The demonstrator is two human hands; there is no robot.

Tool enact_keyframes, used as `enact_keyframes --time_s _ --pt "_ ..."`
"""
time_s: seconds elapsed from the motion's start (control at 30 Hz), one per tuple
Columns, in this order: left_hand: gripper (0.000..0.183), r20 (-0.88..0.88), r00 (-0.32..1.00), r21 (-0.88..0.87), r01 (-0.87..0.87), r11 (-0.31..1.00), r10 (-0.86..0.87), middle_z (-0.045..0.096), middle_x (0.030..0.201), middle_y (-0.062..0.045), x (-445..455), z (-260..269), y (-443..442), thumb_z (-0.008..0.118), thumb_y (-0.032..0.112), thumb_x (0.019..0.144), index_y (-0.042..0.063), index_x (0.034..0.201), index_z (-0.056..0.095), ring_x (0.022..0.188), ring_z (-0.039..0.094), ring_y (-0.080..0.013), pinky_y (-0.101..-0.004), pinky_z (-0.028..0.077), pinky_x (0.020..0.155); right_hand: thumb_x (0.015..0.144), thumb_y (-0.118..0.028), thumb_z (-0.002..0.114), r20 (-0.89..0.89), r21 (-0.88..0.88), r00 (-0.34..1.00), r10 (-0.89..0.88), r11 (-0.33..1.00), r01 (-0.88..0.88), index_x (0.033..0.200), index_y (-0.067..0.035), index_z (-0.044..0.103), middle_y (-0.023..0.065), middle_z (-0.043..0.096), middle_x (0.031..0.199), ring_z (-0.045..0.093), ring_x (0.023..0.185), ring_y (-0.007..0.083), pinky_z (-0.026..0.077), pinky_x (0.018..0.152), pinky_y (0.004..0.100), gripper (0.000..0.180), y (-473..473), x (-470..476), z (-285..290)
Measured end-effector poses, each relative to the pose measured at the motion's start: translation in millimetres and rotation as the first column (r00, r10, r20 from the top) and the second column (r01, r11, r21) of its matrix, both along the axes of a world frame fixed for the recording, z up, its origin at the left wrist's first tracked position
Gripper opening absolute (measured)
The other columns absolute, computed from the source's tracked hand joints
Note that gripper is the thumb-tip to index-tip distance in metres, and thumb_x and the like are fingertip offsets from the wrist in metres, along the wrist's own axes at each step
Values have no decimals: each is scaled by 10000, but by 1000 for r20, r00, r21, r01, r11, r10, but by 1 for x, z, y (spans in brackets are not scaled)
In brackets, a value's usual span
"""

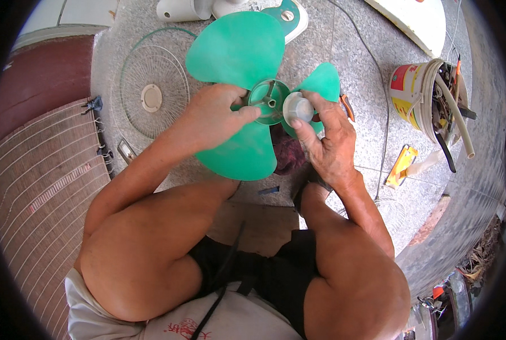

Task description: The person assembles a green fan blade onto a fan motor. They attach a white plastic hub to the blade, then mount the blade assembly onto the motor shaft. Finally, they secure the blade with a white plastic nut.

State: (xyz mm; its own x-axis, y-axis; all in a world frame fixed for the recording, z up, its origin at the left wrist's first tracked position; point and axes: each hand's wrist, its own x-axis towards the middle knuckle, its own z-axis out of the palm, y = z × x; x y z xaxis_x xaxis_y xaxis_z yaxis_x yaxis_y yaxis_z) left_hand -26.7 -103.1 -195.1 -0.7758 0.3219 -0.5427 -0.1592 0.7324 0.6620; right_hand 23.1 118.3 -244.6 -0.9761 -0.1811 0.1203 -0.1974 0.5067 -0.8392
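Note:
A green plastic fan blade (240, 46) is held up before me, its open hub facing me. My left hand (223, 112) grips the hub's left rim between thumb and fingers. In my right hand (329, 131) is a translucent whitish round cap (299, 109), pinched at the hub's right edge; whether the two touch is hard to tell. Behind the blade, a round wire fan guard (152, 98) lies on the stone floor to the left. Part of a white and green fan base (297, 19) shows beyond the blade. A dark red cloth (288, 153) lies under the blade.
A bucket (412, 95) of tools and tubing stands at the right, near a yellow package (401, 165). Orange-handled pliers (347, 108) lie behind my right hand. A dark cable (382, 76) crosses the floor. A white cylindrical part (183, 9) lies at the top; a slatted mat (44, 178) is at the left.

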Motion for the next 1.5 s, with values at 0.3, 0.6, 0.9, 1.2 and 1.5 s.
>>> enact_keyframes --time_s 0.3,0.6,0.9,1.2,1.5 --pt "282 46 999 108 -9 994 4 692 881 -163 -2 3 4 638 219 821 10 1008 670 776 665 -279 -362 504 715 758 -189 785 54 -84 994 -92 992 96 1149 -54 630 112 601 1052 621 913 238 528 742 317 442 -1 2 -6" --pt "218 -90 994 114 70 991 -60 630 737 -93 5 -1 5 657 175 836 -28 913 642 666 580 -157 -318 470 640 742 -130 792 37 -150 997 -68 986 73 1136 -58 632 103 589 1080 627 915 217 535 735 302 431 -8 2 -6" --pt "208 -45 999 122 31 992 -26 612 725 -112 6 3 7 659 162 823 -35 881 627 656 586 -172 -323 467 620 711 -115 804 42 -149 997 -71 986 77 1115 -70 643 94 585 1080 628 924 227 537 751 305 437 -9 2 -7" --pt "183 -74 996 119 56 991 -48 606 750 -124 9 -1 5 642 134 827 -46 842 610 697 601 -199 -329 470 655 784 -102 753 139 -199 988 -68 975 95 1138 -59 633 89 606 1069 625 885 190 530 731 281 376 -8 1 -3" --pt "191 -94 996 71 6 997 0 617 746 -118 8 0 2 649 152 840 -38 842 628 680 602 -183 -322 473 664 963 -284 542 613 -785 741 275 317 532 1191 19 567 118 650 1033 634 872 187 533 689 297 381 15 1 -9"
